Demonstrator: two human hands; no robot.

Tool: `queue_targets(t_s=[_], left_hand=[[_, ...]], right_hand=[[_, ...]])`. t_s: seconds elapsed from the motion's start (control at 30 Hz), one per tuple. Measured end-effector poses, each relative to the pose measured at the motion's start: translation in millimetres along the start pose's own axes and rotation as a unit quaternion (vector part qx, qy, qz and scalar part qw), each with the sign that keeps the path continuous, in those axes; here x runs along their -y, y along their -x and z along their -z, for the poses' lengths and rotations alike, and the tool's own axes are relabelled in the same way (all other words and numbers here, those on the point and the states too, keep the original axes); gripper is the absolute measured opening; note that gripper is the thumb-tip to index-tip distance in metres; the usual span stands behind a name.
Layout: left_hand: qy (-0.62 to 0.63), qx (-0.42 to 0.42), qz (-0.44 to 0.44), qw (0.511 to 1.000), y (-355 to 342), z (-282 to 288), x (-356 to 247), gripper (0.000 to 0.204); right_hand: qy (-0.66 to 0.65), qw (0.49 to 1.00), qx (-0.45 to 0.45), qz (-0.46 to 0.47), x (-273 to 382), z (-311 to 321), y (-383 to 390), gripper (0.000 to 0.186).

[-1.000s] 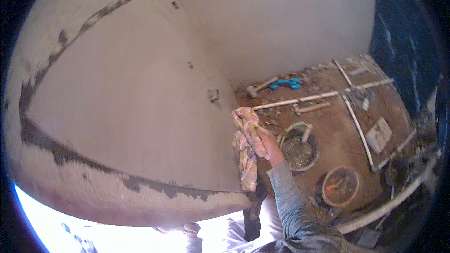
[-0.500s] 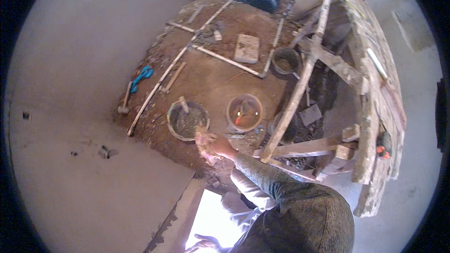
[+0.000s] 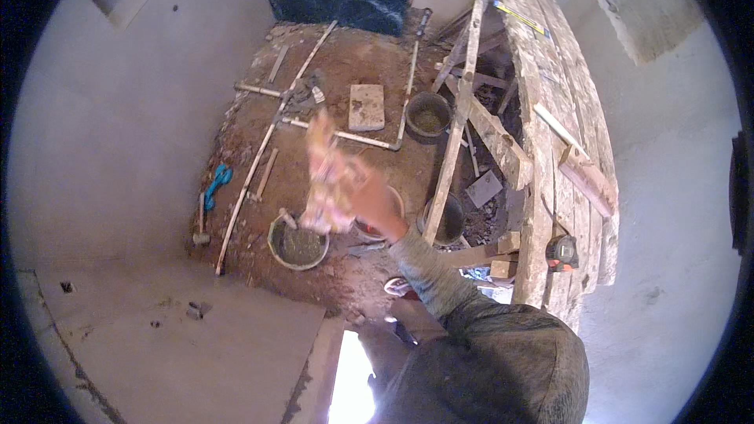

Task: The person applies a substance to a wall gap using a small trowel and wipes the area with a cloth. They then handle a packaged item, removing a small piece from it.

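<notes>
My right hand [image 3: 375, 202], at the end of a grey sleeve, is closed on a crumpled pink and cream patterned rag [image 3: 328, 180], blurred by motion. The rag hangs in front of the floor and partly covers the view of two buckets. To its lower left stands a bucket of grey mix [image 3: 298, 250] with a wooden handle [image 3: 288, 218] sticking out. Mostly hidden behind my hand is a second bucket [image 3: 399, 202] with a reddish rim; its contents cannot be made out. My left hand is not in view.
White pipes [image 3: 267, 137] cross the dirt floor near a pale block [image 3: 367, 107]. A dark bucket [image 3: 428, 116] stands beside wooden props [image 3: 457, 133]. On the right, a plank platform [image 3: 542, 188] carries a tape measure [image 3: 561, 253]. A hammer [image 3: 202, 228] lies by the left wall.
My right hand has risen with the rag, away from the mix bucket's edge, and now blocks the second bucket. My left hand has left the lower edge. The whole view has shifted.
</notes>
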State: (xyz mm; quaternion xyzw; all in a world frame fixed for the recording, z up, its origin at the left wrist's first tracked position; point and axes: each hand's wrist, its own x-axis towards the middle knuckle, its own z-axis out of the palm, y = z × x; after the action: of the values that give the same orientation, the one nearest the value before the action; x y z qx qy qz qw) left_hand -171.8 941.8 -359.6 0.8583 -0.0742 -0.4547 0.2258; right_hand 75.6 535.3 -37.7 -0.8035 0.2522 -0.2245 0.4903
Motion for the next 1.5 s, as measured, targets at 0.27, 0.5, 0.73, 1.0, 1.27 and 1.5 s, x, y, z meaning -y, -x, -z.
queue_targets(t_s=[0.27,0.5,0.73,1.0,1.27,1.5], left_hand=[[-0.048,0.070,-0.013,0.996,7.9,48.6,26.4,0.054],[-0.203,0.119,-0.142,0.962,-34.1,162.3,8.1,0.053],[-0.020,-0.009,0.013,1.000,-88.8,265.8,2.9,0.054],[-0.089,-0.056,-0.017,0.994,-83.6,364.8,-56.0,0.059],[-0.024,-0.040,-0.019,0.999,-118.3,374.5,-97.4,0.049],[0.019,0.000,-0.026,0.999,-185.0,395.8,-179.1,0.041]], right_hand=[[0.064,0.974,-0.210,0.056,47.9,114.7,-96.0,0.035],[0.199,0.926,-0.307,0.093,59.3,205.2,-124.8,0.039],[0.254,0.886,-0.388,0.003,114.0,282.3,-114.1,0.038],[0.342,0.803,-0.487,-0.032,106.8,339.8,-102.3,0.038],[0.390,0.764,-0.478,-0.190,31.5,405.5,-138.6,0.046],[0.420,0.791,-0.405,-0.185,-36.7,454.4,-226.3,0.047]])
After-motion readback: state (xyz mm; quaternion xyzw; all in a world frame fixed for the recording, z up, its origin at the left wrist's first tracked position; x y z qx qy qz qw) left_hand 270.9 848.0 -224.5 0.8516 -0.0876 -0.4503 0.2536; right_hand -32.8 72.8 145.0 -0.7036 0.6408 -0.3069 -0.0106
